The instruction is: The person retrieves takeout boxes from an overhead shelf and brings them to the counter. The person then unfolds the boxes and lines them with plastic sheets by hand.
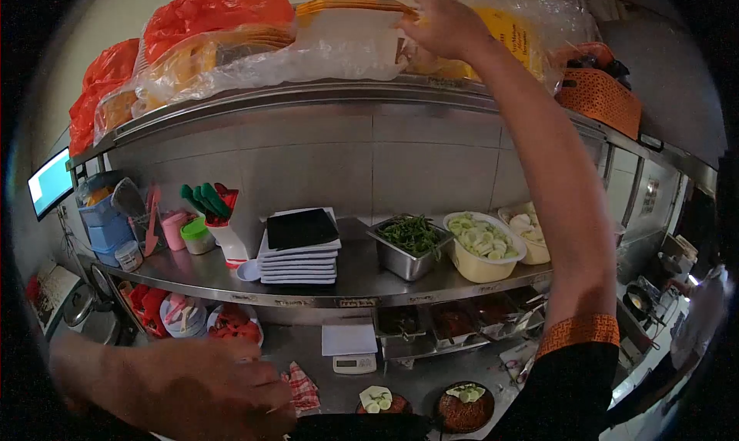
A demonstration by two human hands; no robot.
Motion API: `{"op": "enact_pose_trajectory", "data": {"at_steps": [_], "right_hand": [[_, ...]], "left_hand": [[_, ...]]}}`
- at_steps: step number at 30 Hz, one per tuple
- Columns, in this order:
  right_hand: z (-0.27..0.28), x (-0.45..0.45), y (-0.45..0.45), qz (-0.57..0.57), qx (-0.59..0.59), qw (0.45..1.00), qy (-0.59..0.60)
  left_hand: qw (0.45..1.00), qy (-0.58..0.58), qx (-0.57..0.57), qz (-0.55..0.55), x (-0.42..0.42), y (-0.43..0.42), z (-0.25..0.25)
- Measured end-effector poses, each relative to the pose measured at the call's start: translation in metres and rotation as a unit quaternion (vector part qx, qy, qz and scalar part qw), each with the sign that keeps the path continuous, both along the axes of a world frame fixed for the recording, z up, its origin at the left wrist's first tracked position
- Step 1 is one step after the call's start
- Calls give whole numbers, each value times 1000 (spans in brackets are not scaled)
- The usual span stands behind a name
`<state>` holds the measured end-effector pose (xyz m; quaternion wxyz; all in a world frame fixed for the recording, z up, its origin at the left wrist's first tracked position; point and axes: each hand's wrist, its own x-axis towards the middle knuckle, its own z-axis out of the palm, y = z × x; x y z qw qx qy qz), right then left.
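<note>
At the far left, one lit screen [50, 182] stood beside the middle shelf [354, 288]. Two red plastic bags, one larger [219, 18] and one smaller [100, 95], lay on the left of the upper shelf [308, 92]. Below them, the middle shelf held one pink cup [175, 230], one green-lidded jar [198, 235] and one white holder [230, 242] with three green handles [206, 199]. The left hand [212, 383] was near, at the lower left, blurred and with its fingers partly bent; whether it held anything could not be told. One checked cloth [303, 387] lay just right of it on the desk [289, 339]. Next came one stack of white dishes [299, 264], at least six, topped by one black piece [302, 228], and below it one scale [354, 363]. Above, the orange-edged stack [350, 4] lay on the upper shelf, its right end between the thumb and fingers of the right hand [412, 11], which was partly open and touching it; how firmly it gripped could not be told. Farther right were one metal pan [406, 262] of greens, two pale tubs, the left [481, 268] and the right [536, 250], and, near, two dark plates, the left [406, 407] and the right [465, 425]. One orange basket [599, 98] sat at upper right.
</note>
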<state>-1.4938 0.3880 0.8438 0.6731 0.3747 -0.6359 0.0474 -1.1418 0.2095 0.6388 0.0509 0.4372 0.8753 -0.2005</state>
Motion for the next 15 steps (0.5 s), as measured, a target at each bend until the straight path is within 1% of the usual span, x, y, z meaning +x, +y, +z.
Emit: {"op": "enact_pose_trajectory", "data": {"at_steps": [1, 2, 3, 4, 5, 6, 7, 8, 9, 11, 12, 14, 15], "right_hand": [[0, 9, 18, 34, -12, 998, 44], [-1, 14, 34, 68, -24, 994, 86], [0, 12, 49, 66, -23, 994, 84], [4, 7, 65, -37, -52, 998, -11], [8, 1, 81, -140, -80, 981, -103], [9, -6, 93, -142, -79, 981, -103], [10, -17, 103, -182, -74, 973, -118], [11, -27, 114, -222, -69, 963, -133], [14, -40, 125, -224, -68, 963, -131], [21, -59, 141, -223, -68, 957, -173], [19, -55, 144, -224, -69, 957, -170], [10, -47, 150, -245, -113, 921, -283], [10, -62, 157, -244, -113, 921, -282]], "left_hand": [[999, -49, 1, -21, -15, 3, 8], [998, -16, -34, -44, -28, 9, 18], [995, 17, -68, -67, -42, 16, 29], [996, 64, -46, -48, -54, 24, 37], [993, 111, -24, -29, -68, 32, 46], [987, 155, 18, -37, -85, 39, 56], [977, 198, 60, -44, -105, 47, 67], [965, 227, 107, -74, -130, 54, 80], [949, 254, 155, -103, -157, 61, 93], [926, 280, 223, -122, -205, 79, 119], [913, 307, 242, -116, -223, 89, 132], [887, 364, 269, -90, -259, 108, 154], [873, 392, 281, -69, -279, 116, 163]]}}
